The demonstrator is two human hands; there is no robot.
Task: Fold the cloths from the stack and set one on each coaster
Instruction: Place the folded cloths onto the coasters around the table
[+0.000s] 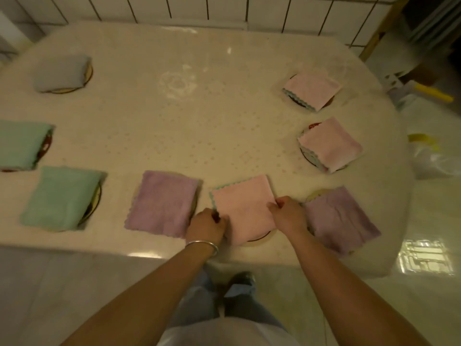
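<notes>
A folded pink cloth [243, 206] lies over a round coaster [262, 239] near the table's front edge. My left hand [207, 226] pinches its left edge and my right hand [287, 213] grips its right edge. Folded cloths sit on other coasters: purple [162, 201] to the left, purple [341, 218] to the right, two green [59, 198] [22, 143] at the far left, grey [61, 72] at the back left, and two pink [311, 89] [329, 143] at the right.
The cream patterned table [187, 108] stands against a white tiled wall [224, 8]. A plastic bag [434, 158] and clutter lie on the floor to the right. My legs and a shoe [243, 280] are below the front edge.
</notes>
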